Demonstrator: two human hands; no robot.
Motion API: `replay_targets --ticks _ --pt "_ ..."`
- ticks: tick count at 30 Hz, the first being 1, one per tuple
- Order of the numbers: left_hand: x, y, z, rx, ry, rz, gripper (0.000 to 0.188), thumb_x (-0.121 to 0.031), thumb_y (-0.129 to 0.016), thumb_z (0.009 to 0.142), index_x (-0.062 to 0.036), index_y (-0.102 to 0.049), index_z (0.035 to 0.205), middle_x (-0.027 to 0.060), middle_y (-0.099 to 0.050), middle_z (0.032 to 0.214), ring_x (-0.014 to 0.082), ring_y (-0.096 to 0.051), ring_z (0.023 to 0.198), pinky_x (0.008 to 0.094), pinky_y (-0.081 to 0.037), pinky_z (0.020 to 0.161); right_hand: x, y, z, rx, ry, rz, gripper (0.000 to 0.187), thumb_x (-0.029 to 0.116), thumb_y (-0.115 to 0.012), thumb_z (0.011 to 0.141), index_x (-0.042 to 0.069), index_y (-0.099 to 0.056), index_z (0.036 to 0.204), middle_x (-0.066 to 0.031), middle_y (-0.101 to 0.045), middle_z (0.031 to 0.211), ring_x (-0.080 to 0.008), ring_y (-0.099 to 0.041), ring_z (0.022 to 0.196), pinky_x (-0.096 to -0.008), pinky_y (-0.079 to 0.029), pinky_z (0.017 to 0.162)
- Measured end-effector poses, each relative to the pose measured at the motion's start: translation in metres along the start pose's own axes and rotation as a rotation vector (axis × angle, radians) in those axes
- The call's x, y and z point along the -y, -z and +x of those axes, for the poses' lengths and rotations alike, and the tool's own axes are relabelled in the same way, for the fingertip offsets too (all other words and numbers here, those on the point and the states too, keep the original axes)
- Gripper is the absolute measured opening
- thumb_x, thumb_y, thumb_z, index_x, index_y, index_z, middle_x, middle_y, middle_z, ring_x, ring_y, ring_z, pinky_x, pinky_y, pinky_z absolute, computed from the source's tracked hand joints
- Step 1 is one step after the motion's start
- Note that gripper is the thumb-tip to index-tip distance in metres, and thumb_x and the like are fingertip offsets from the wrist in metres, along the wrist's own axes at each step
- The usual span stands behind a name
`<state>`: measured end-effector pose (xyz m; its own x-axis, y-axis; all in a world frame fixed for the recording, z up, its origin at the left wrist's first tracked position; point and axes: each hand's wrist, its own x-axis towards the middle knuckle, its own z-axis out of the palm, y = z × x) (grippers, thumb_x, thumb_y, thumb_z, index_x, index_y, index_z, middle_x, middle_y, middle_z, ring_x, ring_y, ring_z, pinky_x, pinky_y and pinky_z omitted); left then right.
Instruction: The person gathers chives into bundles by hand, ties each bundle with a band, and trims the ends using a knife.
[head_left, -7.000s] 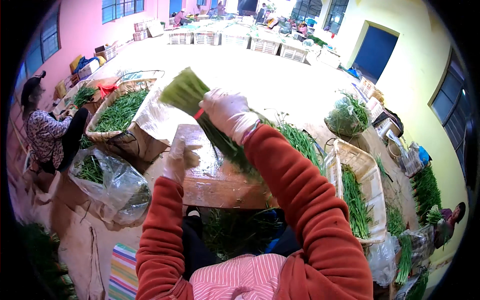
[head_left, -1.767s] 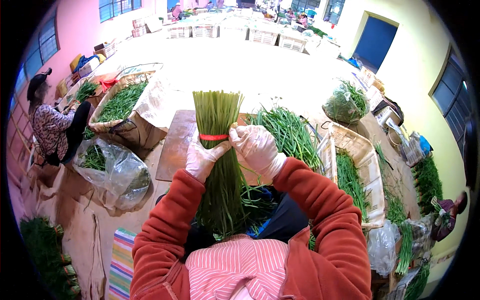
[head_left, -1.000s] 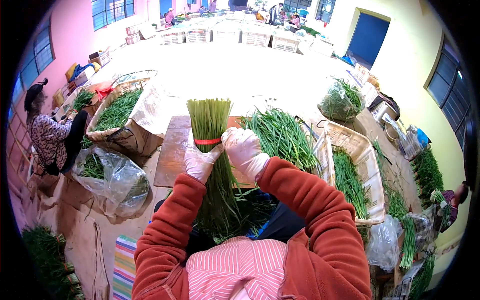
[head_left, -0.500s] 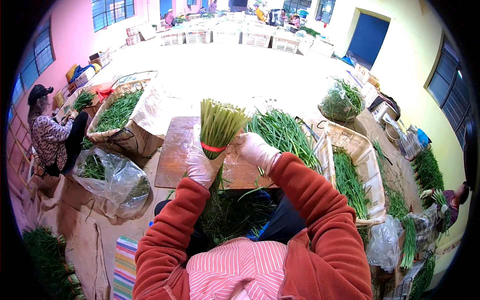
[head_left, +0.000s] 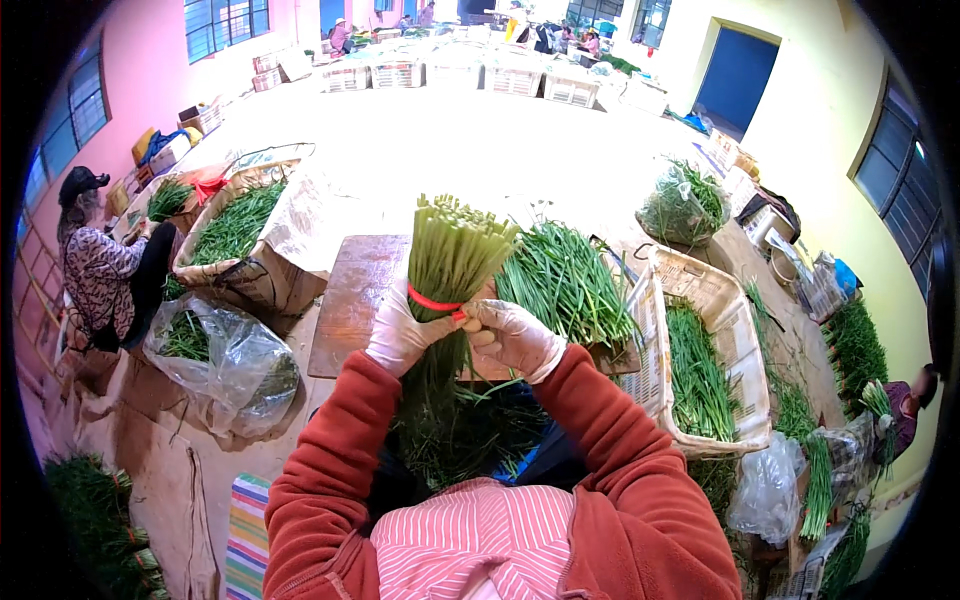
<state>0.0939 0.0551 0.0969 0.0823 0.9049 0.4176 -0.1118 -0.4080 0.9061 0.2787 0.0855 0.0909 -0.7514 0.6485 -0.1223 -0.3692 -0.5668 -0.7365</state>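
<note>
My left hand (head_left: 398, 335), in a whitish glove, is wrapped round a thick bunch of chive-like green stalks (head_left: 455, 245). The bunch stands upright above the table edge, pale cut ends at the top and dark leaves hanging down. A red band (head_left: 432, 302) circles its stems just above my left fingers. My gloved right hand (head_left: 508, 338) is closed in a pinch on the end of this band, close beside my left thumb. Loose green stalks (head_left: 565, 280) lie in a heap on the wooden table (head_left: 350, 290), beyond my right hand.
A pale plastic crate (head_left: 655, 350) with more stalks stands to the right. Over at the left are a lined crate of greens (head_left: 240, 225), a clear plastic bag (head_left: 235, 370) and a seated person (head_left: 110, 260). Tied bunches (head_left: 95, 510) lie at lower left; a filled bag (head_left: 685, 205) sits far right.
The bunch has shifted slightly right, and my left hand has moved with it. My right hand has come lower, now pinching the band's end beside my left thumb.
</note>
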Motion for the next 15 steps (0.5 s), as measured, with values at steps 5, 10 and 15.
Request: replay_targets --ticks 5,10,15 --pt "-0.007 -0.001 -0.003 0.049 0.052 -0.188 0.071 -0.014 -0.082 0.067 -0.0043 -0.041 0.125 0.0056 -0.057 0.112 0.0143 -0.056 0.100 0.0298 -0.047 0.087 -0.003 -0.008 -0.001 0.043 0.034 0.066 0.017 0.018 -0.058 0.091 0.002 -0.059 0.098 -0.0003 -0.056 0.079 -0.0060 -0.043 0.058 -0.0186 -0.032 0.046" --pt "-0.006 0.000 -0.007 0.044 0.016 -0.102 0.077 -0.019 -0.082 0.067 -0.0036 -0.038 0.129 0.0057 -0.056 0.115 0.0162 -0.054 0.104 0.0309 -0.045 0.090 0.009 -0.025 -0.008 -0.103 0.022 -0.173 0.021 0.022 -0.060 0.089 0.002 -0.062 0.093 0.0001 -0.058 0.076 -0.0058 -0.045 0.056 -0.0192 -0.033 0.046" --pt "0.003 -0.001 -0.008 0.029 -0.005 -0.021 0.083 -0.016 -0.083 0.065 -0.0035 -0.035 0.133 0.0059 -0.053 0.121 0.0165 -0.051 0.110 0.0315 -0.043 0.094 0.029 -0.031 -0.016 -0.177 0.046 -0.736 0.026 0.026 -0.066 0.083 0.002 -0.068 0.092 0.0003 -0.060 0.071 -0.0054 -0.050 0.056 -0.0193 -0.039 0.048"
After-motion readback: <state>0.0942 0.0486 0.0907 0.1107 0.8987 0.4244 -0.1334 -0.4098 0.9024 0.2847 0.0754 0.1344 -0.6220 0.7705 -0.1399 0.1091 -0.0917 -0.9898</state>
